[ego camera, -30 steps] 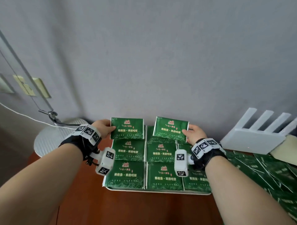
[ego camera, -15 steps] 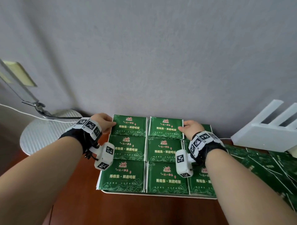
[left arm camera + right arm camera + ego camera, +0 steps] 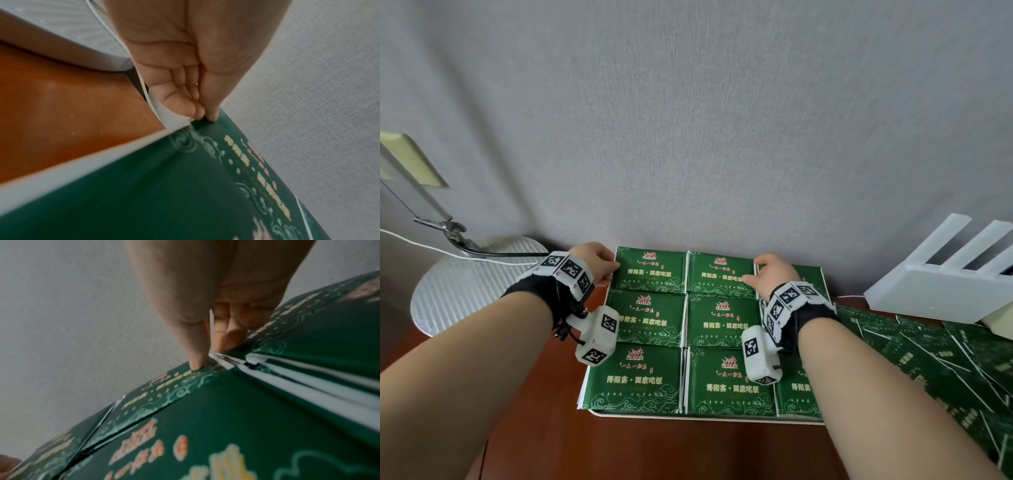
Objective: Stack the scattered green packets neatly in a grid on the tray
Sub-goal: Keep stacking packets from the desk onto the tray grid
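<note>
Packets fill the tray (image 3: 599,412) in a three-by-three grid. The left hand (image 3: 594,262) pinches the left edge of the far-left packet (image 3: 654,272), at 11 o'clock on the tray, thumb on top and fingers (image 3: 186,108) pressed together beneath. The right hand (image 3: 774,275) pinches the right edge of the far-middle packet (image 3: 717,275) at 12 o'clock. Both packets lie nearly seated. More loose packets (image 3: 941,363) remain scattered on the table (image 3: 544,442) at 3 o'clock, so I judge stacking unfinished.
</note>
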Motion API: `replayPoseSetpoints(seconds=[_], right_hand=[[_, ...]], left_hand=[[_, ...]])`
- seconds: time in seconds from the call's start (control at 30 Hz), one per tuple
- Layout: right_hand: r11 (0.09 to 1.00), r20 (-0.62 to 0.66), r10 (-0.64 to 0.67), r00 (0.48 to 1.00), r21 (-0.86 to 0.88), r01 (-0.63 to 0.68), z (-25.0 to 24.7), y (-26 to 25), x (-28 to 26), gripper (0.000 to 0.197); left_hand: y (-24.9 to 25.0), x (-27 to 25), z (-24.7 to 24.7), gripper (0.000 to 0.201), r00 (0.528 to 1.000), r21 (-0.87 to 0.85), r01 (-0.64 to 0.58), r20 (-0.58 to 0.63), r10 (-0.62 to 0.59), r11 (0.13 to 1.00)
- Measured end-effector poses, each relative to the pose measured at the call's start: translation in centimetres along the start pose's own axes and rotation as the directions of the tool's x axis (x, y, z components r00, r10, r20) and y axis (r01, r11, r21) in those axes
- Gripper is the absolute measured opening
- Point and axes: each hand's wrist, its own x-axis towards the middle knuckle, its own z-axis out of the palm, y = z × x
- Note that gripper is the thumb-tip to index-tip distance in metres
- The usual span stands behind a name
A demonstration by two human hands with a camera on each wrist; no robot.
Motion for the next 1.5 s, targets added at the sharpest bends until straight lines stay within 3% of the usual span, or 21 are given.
replayPoseSetpoints(seconds=[0.33,0.43,0.6,0.83,0.93,1.03,1.27,1.37,1.5], right_hand=[[0.999,-0.036,-0.037,0.999,-0.006,0.037,0.2,0.2,0.2,0.042],[0.999,-0.053,-0.052,0.997,-0.002,0.052,-0.6,0.3,-0.6,0.040],[0.993,-0.076,-0.079,0.994,-0.089,0.072,-4.2,0.1,-4.3,0.051],[0.969,-0.148,-0.128,0.981,-0.228,0.092,-10.9,3.4,-14.9,0.067],[0.958,-0.196,-0.126,0.972,-0.277,0.069,-12.6,6.9,-19.9,0.070],[0.947,-0.193,-0.063,0.979,-0.322,-0.002,-13.0,11.3,-24.4,0.072],[0.930,-0.014,0.162,0.987,-0.332,-0.157,-10.1,23.1,-31.4,0.072],[0.922,0.083,0.199,0.976,-0.353,-0.158,-8.5,27.4,-32.2,0.071],[0.930,0.143,0.202,0.969,-0.337,-0.144,-6.9,31.9,-31.7,0.071]], left_hand=[[-0.1,0.5,0.0,0.014,1.000,0.033,0.027,-0.006,-0.027,0.999],[0.2,-0.3,-0.7,0.007,0.999,0.111,0.018,-0.033,-0.014,0.994],[1.4,-4.4,-2.4,0.051,0.997,0.298,-0.056,-0.034,0.069,0.953],[2.5,-14.2,-2.7,0.065,0.959,0.536,-0.261,0.047,0.280,0.803],[2.1,-18.2,-0.4,0.069,0.916,0.572,-0.379,0.117,0.384,0.727],[1.5,-21.9,3.2,0.069,0.880,0.577,-0.469,0.239,0.411,0.668],[-0.4,-28.4,15.0,0.050,0.719,0.600,-0.695,0.568,0.400,0.397],[-2.0,-29.9,20.0,0.043,0.708,0.591,-0.704,0.631,0.318,0.393],[-2.8,-32.4,25.0,0.041,0.730,0.610,-0.674,0.637,0.250,0.417]])
